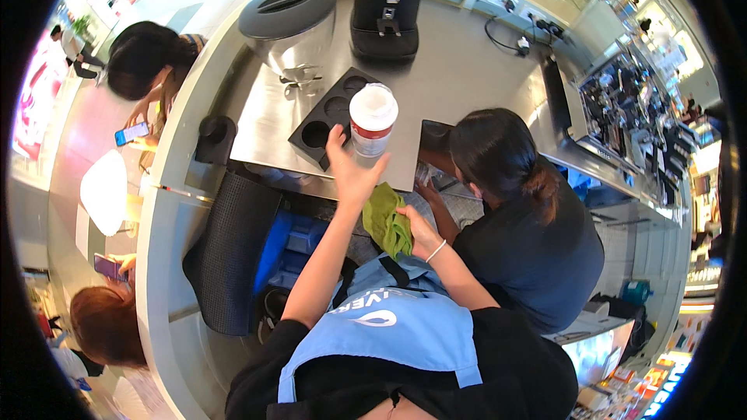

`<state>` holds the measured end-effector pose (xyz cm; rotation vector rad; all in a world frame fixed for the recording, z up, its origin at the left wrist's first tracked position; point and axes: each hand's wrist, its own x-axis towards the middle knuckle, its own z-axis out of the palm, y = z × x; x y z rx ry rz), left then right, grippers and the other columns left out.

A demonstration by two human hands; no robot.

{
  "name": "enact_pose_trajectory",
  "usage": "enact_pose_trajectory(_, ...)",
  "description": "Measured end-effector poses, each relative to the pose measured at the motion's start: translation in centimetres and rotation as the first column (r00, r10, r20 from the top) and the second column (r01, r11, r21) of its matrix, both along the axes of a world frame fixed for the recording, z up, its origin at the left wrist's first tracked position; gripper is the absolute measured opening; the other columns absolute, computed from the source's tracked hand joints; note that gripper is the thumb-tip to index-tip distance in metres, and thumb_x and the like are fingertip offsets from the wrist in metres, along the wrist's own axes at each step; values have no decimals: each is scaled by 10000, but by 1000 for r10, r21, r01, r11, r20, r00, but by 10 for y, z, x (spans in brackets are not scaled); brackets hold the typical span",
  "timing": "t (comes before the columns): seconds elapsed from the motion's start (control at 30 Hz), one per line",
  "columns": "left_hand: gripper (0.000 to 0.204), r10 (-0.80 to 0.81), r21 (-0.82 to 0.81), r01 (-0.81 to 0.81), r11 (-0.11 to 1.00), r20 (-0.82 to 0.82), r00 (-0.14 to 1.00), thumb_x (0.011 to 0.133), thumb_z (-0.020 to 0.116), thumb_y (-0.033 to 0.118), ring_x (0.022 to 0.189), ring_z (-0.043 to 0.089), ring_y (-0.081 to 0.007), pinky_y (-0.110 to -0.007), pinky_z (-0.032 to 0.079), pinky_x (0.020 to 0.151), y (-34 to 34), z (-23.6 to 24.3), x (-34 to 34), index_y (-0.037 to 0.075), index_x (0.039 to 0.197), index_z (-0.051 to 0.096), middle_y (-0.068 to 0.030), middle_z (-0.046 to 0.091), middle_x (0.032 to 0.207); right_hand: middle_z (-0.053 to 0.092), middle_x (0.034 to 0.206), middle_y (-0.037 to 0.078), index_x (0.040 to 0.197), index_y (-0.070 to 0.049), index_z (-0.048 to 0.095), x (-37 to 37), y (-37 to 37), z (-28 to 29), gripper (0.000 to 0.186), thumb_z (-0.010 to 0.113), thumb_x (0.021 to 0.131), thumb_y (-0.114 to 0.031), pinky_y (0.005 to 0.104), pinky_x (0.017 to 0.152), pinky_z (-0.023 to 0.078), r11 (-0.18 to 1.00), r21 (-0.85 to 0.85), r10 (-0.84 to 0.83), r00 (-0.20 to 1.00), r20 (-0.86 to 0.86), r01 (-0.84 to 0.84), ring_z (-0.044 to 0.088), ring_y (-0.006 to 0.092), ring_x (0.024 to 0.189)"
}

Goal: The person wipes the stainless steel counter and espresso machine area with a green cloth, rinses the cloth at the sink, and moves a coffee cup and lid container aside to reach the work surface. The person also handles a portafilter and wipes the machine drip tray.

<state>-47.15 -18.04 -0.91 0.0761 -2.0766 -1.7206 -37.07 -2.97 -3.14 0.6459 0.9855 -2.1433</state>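
Holding the left hand (354, 175) open, with thumb and fingers spread wide, right beside a tall, round cup with a white lid and red band (373, 126) (too overlapped to tell whether touching). Apparently standing, upright, on the brushed-steel counter (403, 165), beside a black rectangular block with round wells (325, 122). Gripping a crumpled olive-green cloth (387, 219) in the right hand (421, 233), above a sky-blue bib apron (424, 334). Judging the cup: probably smooth, light if empty, easily dented if squeezed; best taken round the red band, not by the lid. Judging the cloth: likely soft and limp, best bunched in the palm
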Motion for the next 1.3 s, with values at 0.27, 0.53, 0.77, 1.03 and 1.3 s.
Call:
enact_pose_trajectory(0.27, 990, 461, -279, -447, 850, -16, 887, 526, 941, 230, 1221, 453, -377, -482, 348, 1050, 53, -13, -40, 35, 1359, 444, -130, 537, 1291, 685, 1149, 120, 1264, -2, 565, -9, 22, -4, 420, 433, 1027, -324, 372, 889, 550, 994, -26, 107, 994, -13, -107, 683, 237, 1010)
enact_pose_trajectory(0.53, 795, 154, 34, -158, 987, 92, 984, 547, 970, 219, 1051, 632, -229, -377, 510, 928, 14, 39, -5, -25, 1188, 568, -133, 620, 1161, 658, 1147, 150, 1222, 39, 593, -19, 15, 19, 380, 472, 1029, -266, 366, 940, 482, 844, 469, 42, 839, -542, 261, 626, 237, 1033)
enact_pose_trajectory(0.77, 966, 173, -192, -203, 960, -161, 972, 619, 905, 145, 1279, 539, -300, -457, 364, 1141, -131, 140, 20, 22, 1451, 430, -170, 567, 1357, 282, 1623, 117, 1554, -144, 336, -81, -49, 0, 616, 521, 996, -329, 533, 1226, 120, 113, 889, 964, 167, -206, 444, 200, 328, 1516)
enact_pose_trajectory(1.03, 838, 544, -296, -552, 780, -116, 831, 609, 957, 186, 1125, 636, -269, -416, 471, 1038, -206, 62, -22, -29, 1306, 545, -159, 649, 1233, 292, 1624, 79, 1559, -224, 346, -163, -22, -30, 567, 452, 1015, -340, 544, 1222, 132, -193, 822, 820, 548, -165, 536, 212, 344, 1507)
enact_pose_trajectory(1.3, 874, 484, -146, -496, 856, -109, 868, 590, 977, 205, 1149, 628, -275, -420, 466, 1048, -219, -8, -55, -28, 1311, 541, -159, 637, 1256, 243, 1647, 65, 1576, -267, 310, -340, 13, -54, 546, 333, 1048, -403, 570, 1221, 69, -468, 811, 433, 891, -136, 352, 152, 338, 1526)
